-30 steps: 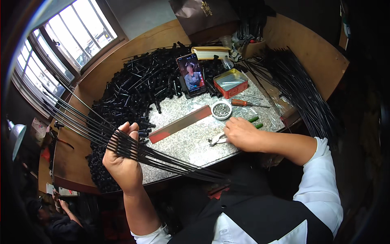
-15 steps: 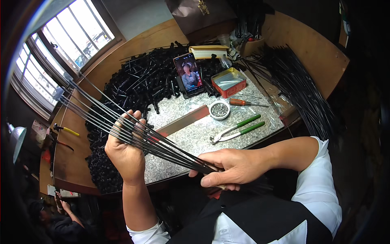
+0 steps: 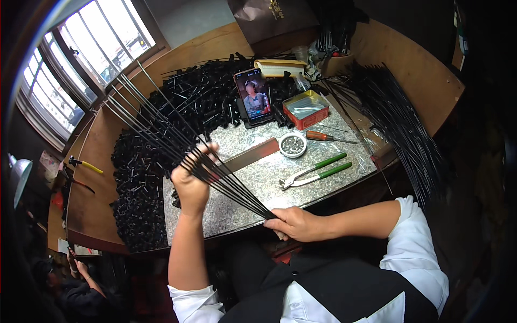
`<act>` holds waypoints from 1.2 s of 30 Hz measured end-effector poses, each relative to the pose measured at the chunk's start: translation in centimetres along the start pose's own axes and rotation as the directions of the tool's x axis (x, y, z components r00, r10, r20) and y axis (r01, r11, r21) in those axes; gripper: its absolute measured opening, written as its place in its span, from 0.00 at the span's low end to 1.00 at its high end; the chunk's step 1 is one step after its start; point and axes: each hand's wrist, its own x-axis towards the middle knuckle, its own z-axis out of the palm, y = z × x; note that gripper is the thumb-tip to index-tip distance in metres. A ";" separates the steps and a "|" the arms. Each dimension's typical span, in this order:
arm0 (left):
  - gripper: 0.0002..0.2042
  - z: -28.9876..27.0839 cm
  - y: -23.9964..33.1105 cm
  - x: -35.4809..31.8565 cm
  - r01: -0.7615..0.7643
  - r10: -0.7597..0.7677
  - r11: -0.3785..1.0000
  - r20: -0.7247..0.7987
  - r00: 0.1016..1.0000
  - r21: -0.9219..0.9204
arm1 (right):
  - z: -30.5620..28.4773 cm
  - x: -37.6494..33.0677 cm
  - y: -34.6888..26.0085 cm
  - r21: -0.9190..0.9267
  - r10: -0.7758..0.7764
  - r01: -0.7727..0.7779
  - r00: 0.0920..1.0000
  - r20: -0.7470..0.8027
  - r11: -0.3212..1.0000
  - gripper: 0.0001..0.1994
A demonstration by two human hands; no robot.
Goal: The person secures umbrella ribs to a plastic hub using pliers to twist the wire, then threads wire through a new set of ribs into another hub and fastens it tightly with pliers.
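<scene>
A fanned bundle of long thin black rods (image 3: 237, 190) slants from upper left down to the middle, held above the worktable. My right hand (image 3: 302, 224) is closed round the gathered lower ends, near the table's front edge. Further up, my left hand (image 3: 189, 185) curls its fingers round the rods, which spread apart beyond it toward the window; its fingertips are a little blurred. Under the rods lies a flat metal bar (image 3: 247, 158) on the speckled stone slab (image 3: 231, 215).
Green-handled pincers (image 3: 318, 171), a white bowl (image 3: 292, 145) of small metal bits, a screwdriver (image 3: 321, 136) and a red tin (image 3: 306, 111) lie right. A phone (image 3: 252, 99) stands behind. Black tubular parts (image 3: 134, 199) heap left; black rods (image 3: 401, 118) lie right. Another person (image 3: 81, 285) sits lower left.
My left hand has moved right and a little up, and the rods tilt more steeply. My right hand has shifted slightly. The view has turned a little.
</scene>
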 end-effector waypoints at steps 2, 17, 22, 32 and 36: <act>0.09 0.1 -0.3 -2.2 0.056 -0.056 0.998 0.012 0.998 0.018 | 0.9 0.0 2.6 -0.084 -0.052 0.049 0.998 -0.042 0.995 0.15; 0.48 -1.6 0.6 -9.2 -0.232 -0.386 0.659 0.586 0.713 0.716 | 5.7 2.3 17.4 -0.310 -0.087 0.068 0.995 -0.048 0.948 0.16; 0.42 1.7 -2.6 -12.6 -0.408 -0.352 0.461 0.584 0.731 0.788 | 5.9 4.4 19.9 -0.513 0.112 -0.095 0.994 0.003 0.853 0.25; 0.38 0.9 -3.1 -12.5 -0.403 -0.232 0.527 0.583 0.779 0.748 | 1.9 0.7 9.8 -0.488 0.106 -0.001 0.977 0.186 0.873 0.25; 0.44 0.4 -3.0 -12.1 -0.309 -0.282 0.491 0.484 0.828 0.815 | 0.1 -0.1 6.7 -0.477 0.115 0.059 0.938 0.327 0.877 0.24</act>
